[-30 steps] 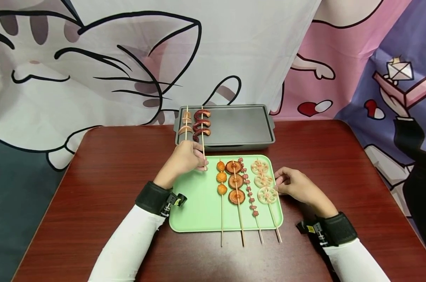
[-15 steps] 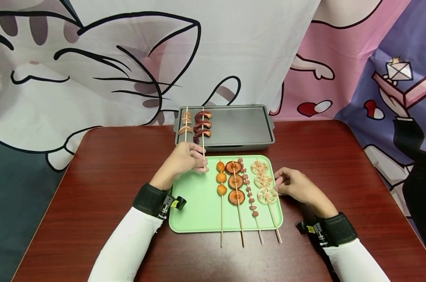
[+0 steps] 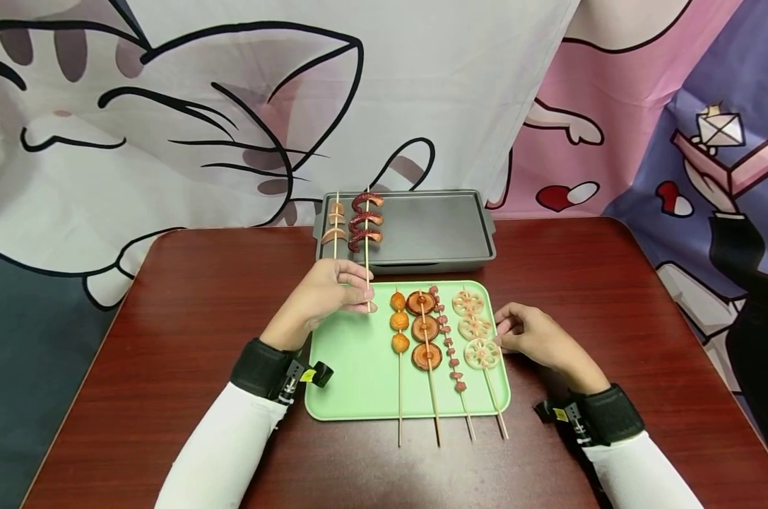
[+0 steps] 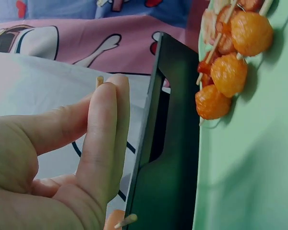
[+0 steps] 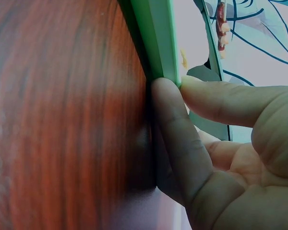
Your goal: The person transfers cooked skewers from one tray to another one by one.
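The left hand (image 3: 328, 290) pinched the lower stick of the spiral sausage skewer (image 3: 365, 220), fingers curled round it. The skewer's food end lay over the left part of the grey baking tray (image 3: 434, 230), beside a pale sausage skewer (image 3: 335, 223) already resting there. The right hand (image 3: 531, 336) gripped the right rim of the green tray (image 3: 352, 382), thumb above and fingers below, steadying it.

Progress, as judged: two skewers had reached the grey baking tray, the second not yet released. Four remained on the green tray: the fish ball skewer (image 3: 399, 322), the brown disc skewer (image 3: 424, 327), the small sausage skewer (image 3: 449, 341) and the lotus root skewer (image 3: 475, 326).

The surface (image 3: 186, 297) was dark red wood grain. Behind it hung a cartoon cat curtain (image 3: 167, 106).
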Available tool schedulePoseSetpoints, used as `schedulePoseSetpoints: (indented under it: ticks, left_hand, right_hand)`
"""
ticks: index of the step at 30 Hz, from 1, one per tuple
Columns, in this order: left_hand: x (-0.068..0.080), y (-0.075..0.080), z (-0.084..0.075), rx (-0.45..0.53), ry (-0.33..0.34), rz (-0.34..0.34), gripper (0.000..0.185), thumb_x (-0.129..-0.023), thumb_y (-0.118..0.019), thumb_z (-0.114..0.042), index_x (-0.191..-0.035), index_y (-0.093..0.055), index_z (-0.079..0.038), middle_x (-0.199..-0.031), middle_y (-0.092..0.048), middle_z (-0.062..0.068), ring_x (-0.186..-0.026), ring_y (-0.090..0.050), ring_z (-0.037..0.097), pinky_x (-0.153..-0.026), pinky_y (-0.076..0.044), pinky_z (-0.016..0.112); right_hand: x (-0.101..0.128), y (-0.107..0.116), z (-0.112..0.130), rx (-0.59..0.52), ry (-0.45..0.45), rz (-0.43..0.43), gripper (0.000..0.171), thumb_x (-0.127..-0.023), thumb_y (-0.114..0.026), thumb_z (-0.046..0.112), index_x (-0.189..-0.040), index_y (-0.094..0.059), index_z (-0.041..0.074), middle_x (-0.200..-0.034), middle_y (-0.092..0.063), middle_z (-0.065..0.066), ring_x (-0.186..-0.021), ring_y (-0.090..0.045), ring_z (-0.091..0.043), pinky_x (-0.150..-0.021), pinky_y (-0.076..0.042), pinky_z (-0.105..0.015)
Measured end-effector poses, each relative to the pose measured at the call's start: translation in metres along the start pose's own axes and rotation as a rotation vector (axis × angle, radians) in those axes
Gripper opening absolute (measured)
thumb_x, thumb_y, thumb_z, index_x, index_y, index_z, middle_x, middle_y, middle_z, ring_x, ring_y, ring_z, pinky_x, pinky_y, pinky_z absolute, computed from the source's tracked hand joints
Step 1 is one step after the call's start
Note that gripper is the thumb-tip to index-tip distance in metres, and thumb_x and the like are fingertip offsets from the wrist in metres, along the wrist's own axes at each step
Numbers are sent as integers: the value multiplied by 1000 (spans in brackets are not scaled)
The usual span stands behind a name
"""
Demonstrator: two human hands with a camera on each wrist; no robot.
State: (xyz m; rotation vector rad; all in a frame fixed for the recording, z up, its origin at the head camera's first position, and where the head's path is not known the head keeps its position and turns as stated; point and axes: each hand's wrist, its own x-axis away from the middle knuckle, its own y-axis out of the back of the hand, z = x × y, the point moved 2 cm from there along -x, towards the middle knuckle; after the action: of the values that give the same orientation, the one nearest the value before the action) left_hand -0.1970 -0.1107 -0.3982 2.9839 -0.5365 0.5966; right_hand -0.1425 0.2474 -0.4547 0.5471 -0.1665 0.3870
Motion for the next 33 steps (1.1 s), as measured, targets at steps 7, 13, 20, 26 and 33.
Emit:
schedulePoseSetpoints:
  ticks: [7,13,20,26,33]
  left_hand:
    - [8,-1,2,16,-21,38,45,-91,-69,12,-132,-50,17,-95,-67,14,-75,-78,26,-76,-67,37]
    - [15,-4,3,60,-48,54,39,-91,-69,13,-127,-54,15,-90,-68,11,-75,-78,25,-75,-67,39]
    - [26,-5,6,71,-67,60,31,-91,-68,15,-120,-58,12,-88,-69,9,-74,-77,23,-73,-67,39]
    - [34,-6,11,52,-56,85,29,-89,-69,15,-116,-58,12,-89,-68,10,-75,-76,23,-73,-67,40]
    - [44,-9,18,4,-66,109,27,-90,-70,14,-114,-57,14,-88,-66,8,-74,-76,22,-73,-67,44]
  right_hand:
    - [0,0,0,-10,0,4,32,-91,-72,0,-119,-60,-10,-96,-66,-16,-80,-63,-15,-66,-58,-22]
    - [0,-1,0,-21,-3,10,32,-92,-72,0,-119,-60,-10,-97,-65,-16,-81,-64,-16,-66,-59,-23]
    - [1,-1,1,-26,-3,9,32,-92,-72,-1,-120,-59,-11,-96,-65,-16,-80,-63,-16,-66,-59,-23]
    - [1,0,2,-24,-4,9,32,-92,-72,-1,-120,-59,-11,-96,-65,-15,-80,-63,-15,-66,-60,-23]
    - [1,-1,1,-26,-6,12,32,-92,-72,-1,-120,-59,-11,-97,-65,-16,-80,-64,-15,-67,-60,-23]
